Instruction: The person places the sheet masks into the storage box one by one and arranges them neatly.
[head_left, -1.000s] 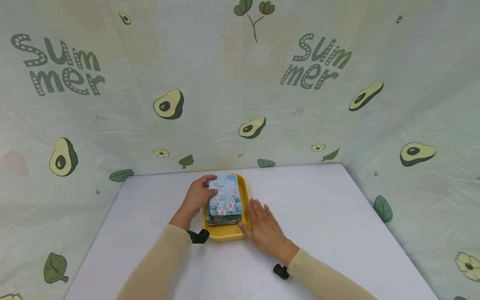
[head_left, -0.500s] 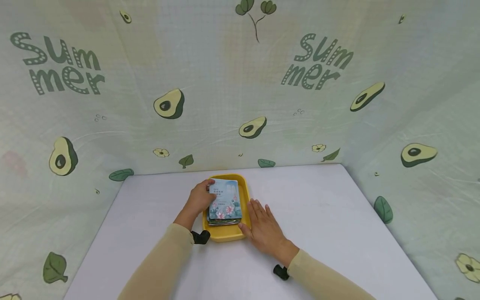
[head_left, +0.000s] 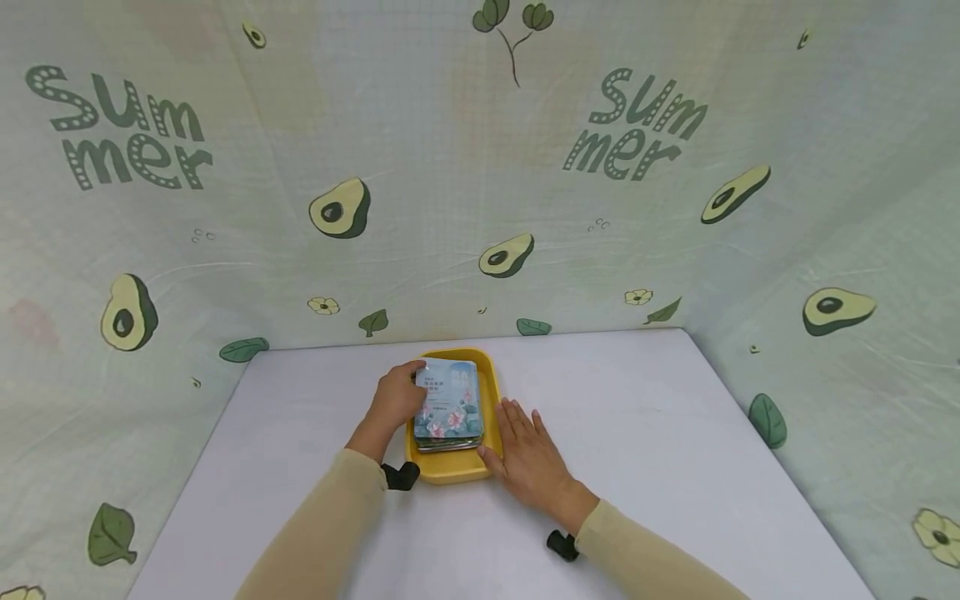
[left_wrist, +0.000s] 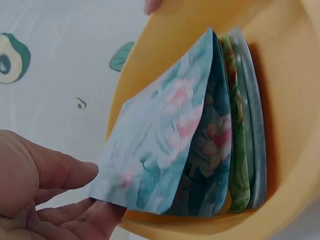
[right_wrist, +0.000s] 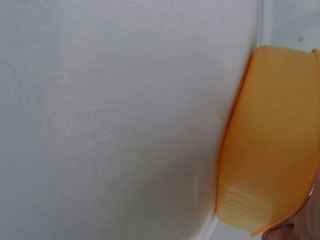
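A light-blue flat packet printed with pink lotus flowers lies at the top of a stack inside a yellow tray. My left hand pinches its left edge, thumb on top and fingers beneath. In the left wrist view the packet slants upward from the stack at the held end. Under it show another lotus-printed packet, a green one and a silvery-edged one. My right hand rests with straight fingers against the tray's right side, thumb at the rim.
The tray stands on a white tabletop, near its back edge. Behind and at both sides hangs a pale cloth with avocado prints. A black wrist device sits by the left wrist, another black device by the right.
My left hand has drawn the light-blue packet toward me and slightly left, so it covers more of the stack. The right hand and the tray have stayed in place.
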